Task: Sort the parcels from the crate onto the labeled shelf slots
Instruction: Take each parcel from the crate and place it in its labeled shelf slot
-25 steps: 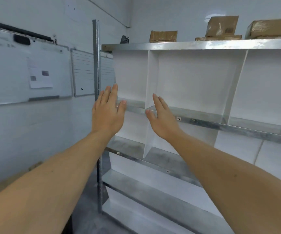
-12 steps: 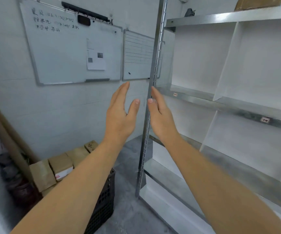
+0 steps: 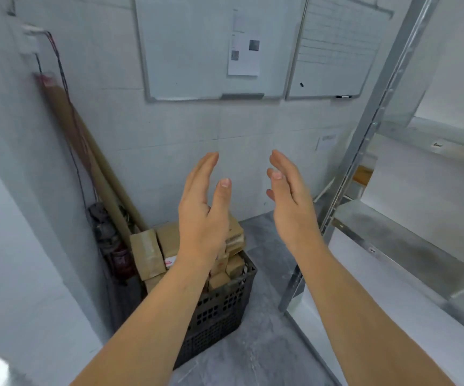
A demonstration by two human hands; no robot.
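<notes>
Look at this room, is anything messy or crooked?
A little. The parcels are piled crookedly in the black crate, tilted different ways and poking above its rim. A long cardboard tube leans slanted against the wall in the corner behind it. Nothing looks spilled or broken.

A pale grey tiled wall (image 3: 186, 135) carries a large whiteboard (image 3: 192, 51) with a printed sheet of paper (image 3: 244, 45) stuck to it and, just to its right, a smaller whiteboard (image 3: 334, 51) ruled in lines, a black marker (image 3: 343, 96) lying on its tray. In the left corner a long brown cardboard tube (image 3: 86, 146) leans against the wall beside thin dark wires (image 3: 58, 51) that drop from a small white box (image 3: 32, 37), above a dark bundle (image 3: 105, 227) too blurred to identify. The floor (image 3: 258, 344) is mottled grey, under soft, even light
</notes>
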